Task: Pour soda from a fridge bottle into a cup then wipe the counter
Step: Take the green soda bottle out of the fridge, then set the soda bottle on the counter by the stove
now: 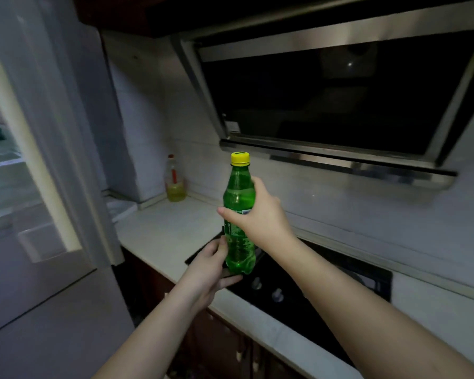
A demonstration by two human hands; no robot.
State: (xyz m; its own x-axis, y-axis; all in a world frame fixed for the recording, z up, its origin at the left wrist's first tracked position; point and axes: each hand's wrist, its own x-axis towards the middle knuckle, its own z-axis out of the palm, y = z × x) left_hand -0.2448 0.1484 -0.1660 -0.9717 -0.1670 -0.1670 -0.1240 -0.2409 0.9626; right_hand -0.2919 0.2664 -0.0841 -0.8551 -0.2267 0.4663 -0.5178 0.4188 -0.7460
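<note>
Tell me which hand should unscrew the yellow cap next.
Probably the right hand: it grips the green bottle at mid-body, nearer the yellow cap. The left hand holds the bottle's base and can steady it.

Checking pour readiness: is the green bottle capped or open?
Capped. The yellow cap sits on the upright green bottle, held by the right hand and left hand.
</note>
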